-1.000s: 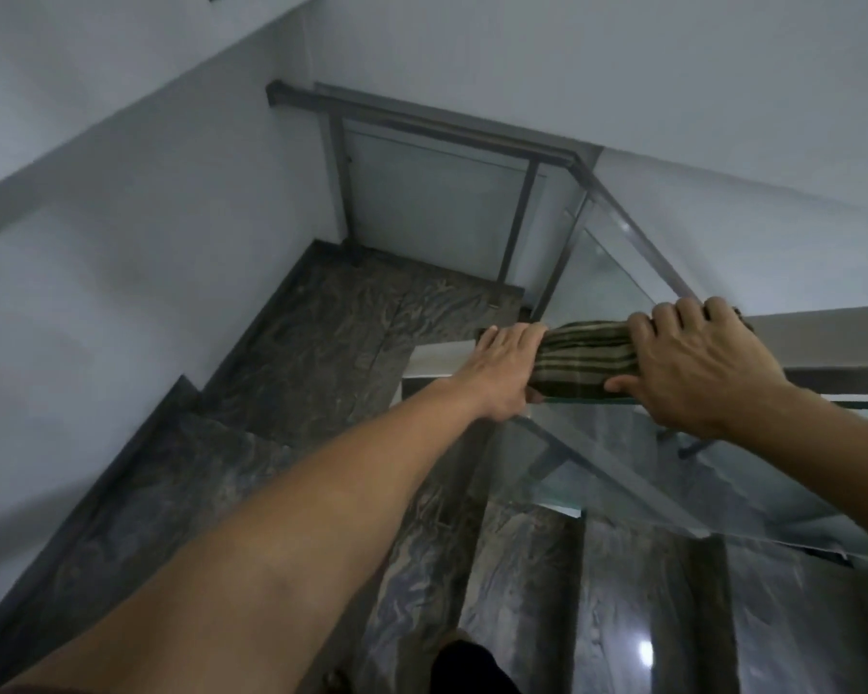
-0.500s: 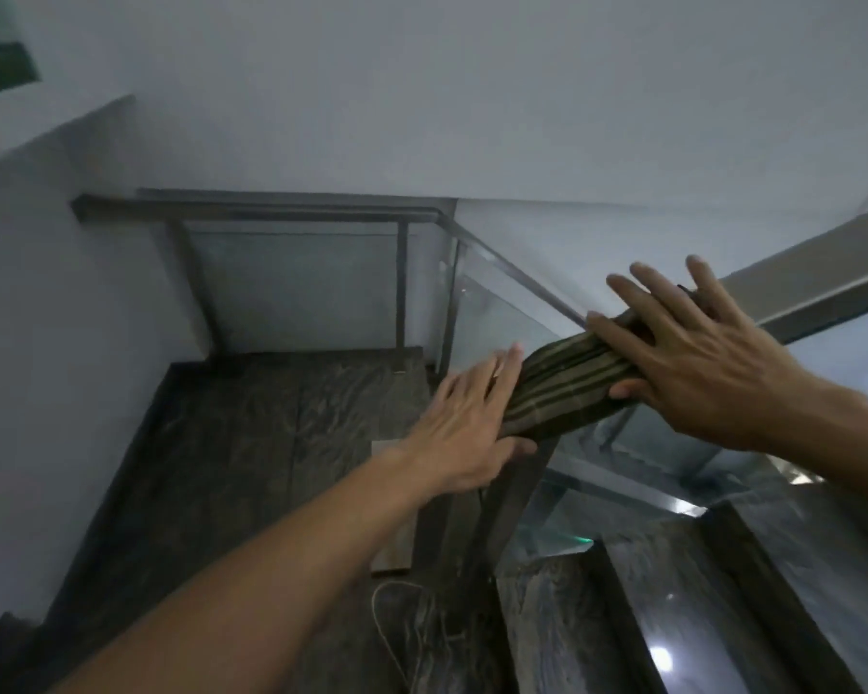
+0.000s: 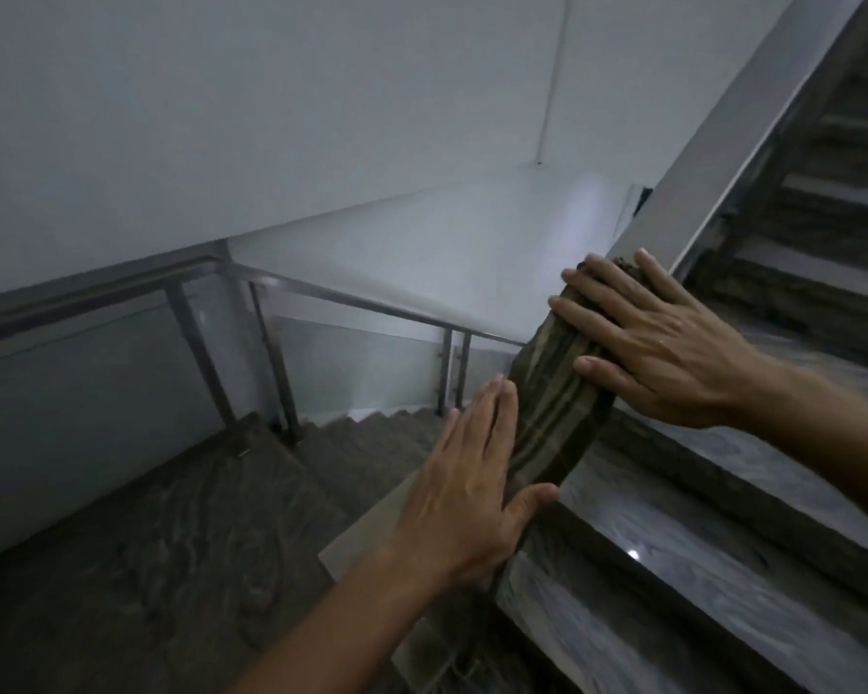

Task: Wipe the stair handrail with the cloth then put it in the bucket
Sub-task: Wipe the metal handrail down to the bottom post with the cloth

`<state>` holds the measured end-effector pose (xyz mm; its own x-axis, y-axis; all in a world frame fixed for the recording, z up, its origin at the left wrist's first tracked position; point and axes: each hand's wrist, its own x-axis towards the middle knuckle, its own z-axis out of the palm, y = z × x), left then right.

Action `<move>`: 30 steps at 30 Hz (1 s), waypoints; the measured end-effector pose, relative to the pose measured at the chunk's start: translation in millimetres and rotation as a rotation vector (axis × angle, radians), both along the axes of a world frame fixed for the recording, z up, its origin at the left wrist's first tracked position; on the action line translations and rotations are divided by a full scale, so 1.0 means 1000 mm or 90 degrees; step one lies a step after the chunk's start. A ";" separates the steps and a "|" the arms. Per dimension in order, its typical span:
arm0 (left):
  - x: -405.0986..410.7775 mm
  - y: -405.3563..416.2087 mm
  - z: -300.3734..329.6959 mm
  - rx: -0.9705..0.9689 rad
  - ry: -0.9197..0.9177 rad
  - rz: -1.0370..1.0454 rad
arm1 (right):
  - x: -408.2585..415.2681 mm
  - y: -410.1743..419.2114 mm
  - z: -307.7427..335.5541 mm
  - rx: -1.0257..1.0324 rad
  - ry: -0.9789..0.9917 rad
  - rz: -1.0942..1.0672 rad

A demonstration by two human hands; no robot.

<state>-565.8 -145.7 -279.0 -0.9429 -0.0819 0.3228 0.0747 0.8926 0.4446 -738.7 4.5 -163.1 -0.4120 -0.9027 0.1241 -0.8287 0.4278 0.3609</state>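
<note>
While your two hands lie on the rail, the cloth [image 3: 554, 393] is wrapped over the sloping handrail [image 3: 737, 112], between them. It is a dark green cloth with paler stripes, and it covers the lower part of the rail, so the metal shows only above it, where the rail climbs to the upper right.

Your right hand [image 3: 657, 343] rests flat on the upper end of the cloth. Its fingers [image 3: 602, 288] are spread and stretched out across the fabric, and the thumb presses on the side of the cloth; the hand is not closed around anything.

Your left hand [image 3: 467, 488] touches the lower end of the cloth from the left side. Its fingers are straight and held together, pointing up along the fabric, and the thumb lies under the lower edge of the cloth. This hand is also flat, not gripping.

Behind your hands a second railing [image 3: 352, 303] with glass panels runs along the landing [image 3: 136, 533]. On the right the marble steps [image 3: 722, 558] go up, and a small bright reflection shows on one of them. I cannot see the bucket.
</note>
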 end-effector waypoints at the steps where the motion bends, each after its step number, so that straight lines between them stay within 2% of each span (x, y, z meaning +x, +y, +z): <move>1: 0.004 -0.003 -0.001 0.012 -0.003 -0.018 | 0.008 -0.002 -0.004 -0.012 -0.004 -0.026; 9: 0.039 -0.039 -0.022 0.126 -0.075 -0.177 | 0.080 -0.024 -0.053 -0.062 -0.012 -0.210; 12: 0.035 -0.053 -0.041 0.199 -0.093 -0.199 | 0.106 -0.026 -0.067 -0.086 -0.061 -0.276; 15: 0.030 -0.062 -0.060 0.248 -0.098 -0.196 | 0.130 -0.035 -0.077 -0.111 -0.091 -0.313; 21: 0.019 -0.070 -0.085 0.297 -0.083 -0.259 | 0.154 -0.048 -0.108 -0.227 -0.067 -0.353; 30: -0.003 -0.090 -0.122 0.200 -0.006 -0.490 | 0.189 -0.075 -0.166 -0.392 0.085 -0.419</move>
<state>-568.4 -235.8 -400.7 -0.7748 0.5017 0.3848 0.6088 0.4277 0.6682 -550.0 -70.9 -329.1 -0.7680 -0.2487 0.5901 -0.3171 0.9483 -0.0130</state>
